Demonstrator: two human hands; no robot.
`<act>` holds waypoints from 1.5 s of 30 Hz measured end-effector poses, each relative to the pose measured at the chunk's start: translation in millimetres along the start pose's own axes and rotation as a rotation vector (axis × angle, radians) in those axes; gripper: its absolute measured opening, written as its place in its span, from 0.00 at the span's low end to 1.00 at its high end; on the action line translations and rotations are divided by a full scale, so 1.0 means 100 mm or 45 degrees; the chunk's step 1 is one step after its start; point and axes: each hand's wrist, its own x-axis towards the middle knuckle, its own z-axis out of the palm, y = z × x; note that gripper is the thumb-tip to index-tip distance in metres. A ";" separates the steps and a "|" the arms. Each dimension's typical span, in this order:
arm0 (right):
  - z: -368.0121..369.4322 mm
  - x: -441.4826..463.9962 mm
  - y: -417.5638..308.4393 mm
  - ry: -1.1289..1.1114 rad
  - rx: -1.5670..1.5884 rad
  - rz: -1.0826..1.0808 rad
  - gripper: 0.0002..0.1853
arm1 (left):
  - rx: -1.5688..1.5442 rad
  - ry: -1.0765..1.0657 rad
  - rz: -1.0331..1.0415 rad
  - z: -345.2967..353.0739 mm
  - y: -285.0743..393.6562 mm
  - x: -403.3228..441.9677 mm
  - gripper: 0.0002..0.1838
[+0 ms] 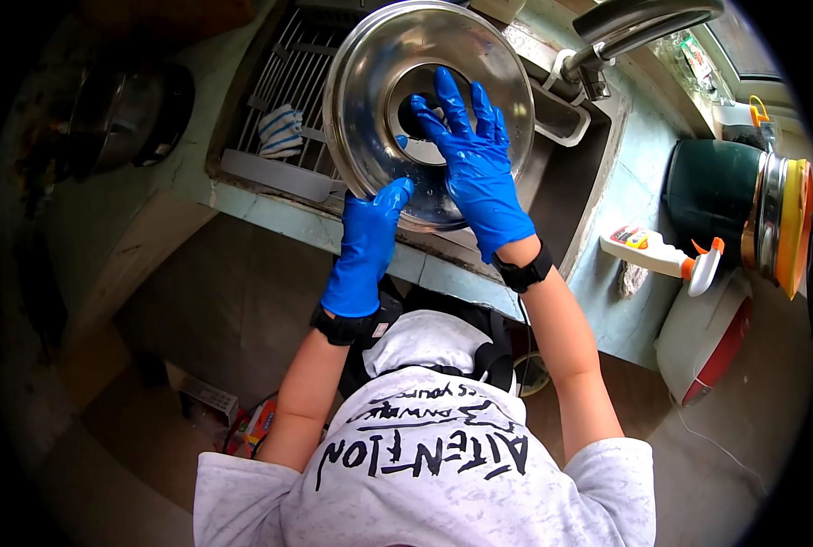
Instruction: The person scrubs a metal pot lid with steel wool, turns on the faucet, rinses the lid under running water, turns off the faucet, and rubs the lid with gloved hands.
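Observation:
A round, shiny metal lid or pan with a dark ring round its middle is held tilted above the sink. My left hand, in a blue glove, grips its lower left rim, with the thumb on the near face and the other fingers hidden behind. My right hand, also blue-gloved, lies over the right part of the metal piece with its fingers spread towards the centre. Whether the palm presses on the metal is hard to tell.
A metal faucet arches over the sink's right side. Left of the metal piece, a striped cloth lies on a rack. On the right counter are a spray bottle and a dark green pot. A black appliance stands far left.

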 end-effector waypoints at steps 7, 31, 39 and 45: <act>-0.03 -0.24 -0.06 -0.096 0.113 -0.035 0.24 | 0.010 0.168 -0.063 -0.16 -0.03 0.00 0.16; -0.45 -0.37 0.39 0.864 1.091 0.514 0.13 | 0.440 0.060 0.451 -0.40 -0.04 -0.04 0.05; -0.33 -0.50 0.10 0.164 2.970 0.841 0.20 | -0.683 0.103 -0.416 -0.13 0.00 -0.07 0.08; -0.47 -0.52 -0.02 0.175 2.821 0.342 0.28 | -0.567 0.151 -0.335 0.00 0.09 -0.08 0.09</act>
